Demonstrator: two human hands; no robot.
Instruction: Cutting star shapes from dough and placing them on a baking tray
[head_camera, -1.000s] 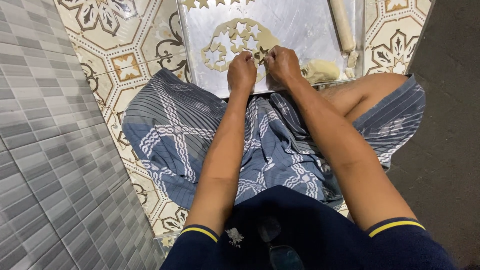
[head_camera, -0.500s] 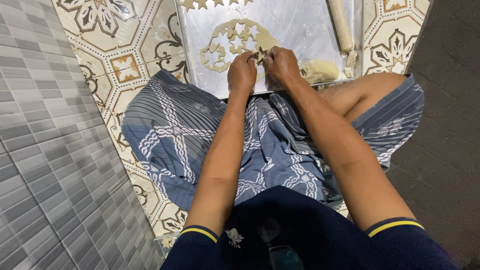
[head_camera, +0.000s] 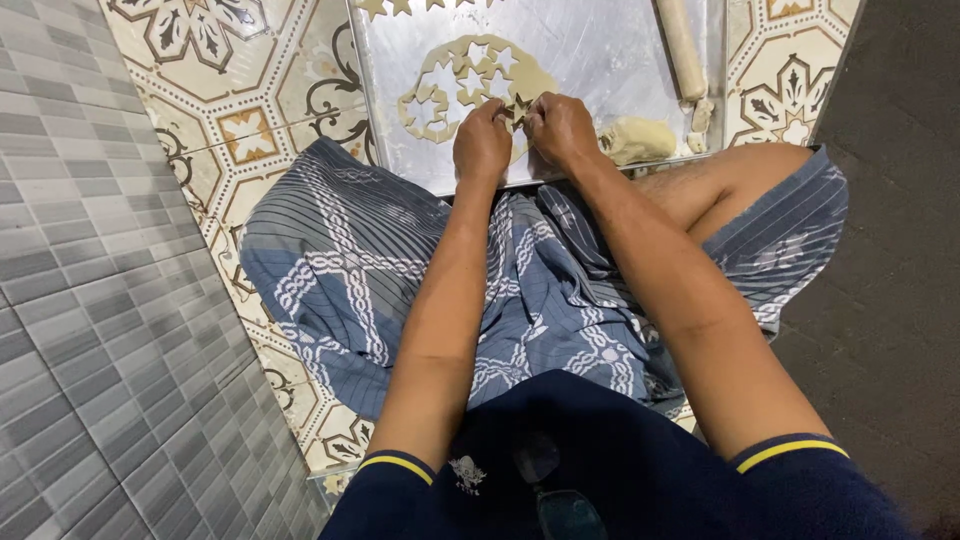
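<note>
Little has moved since the earlier frames: your left hand (head_camera: 482, 142) and right hand (head_camera: 560, 128) stay pressed together, fingertips closed on a small star of dough (head_camera: 519, 107). The star sits between both hands, at the near edge of the rolled dough sheet (head_camera: 440, 85) on the metal tray (head_camera: 610, 50). Keep your pinch light and even, so the points do not stretch or tear. Just right of your right hand lies a lump of dough (head_camera: 638, 138); beyond it, the rolling pin (head_camera: 680, 48). More cut stars (head_camera: 400, 6) sit at the tray's far edge. The sheet's thin cut-out webs beside your left hand are easy to snag.
</note>
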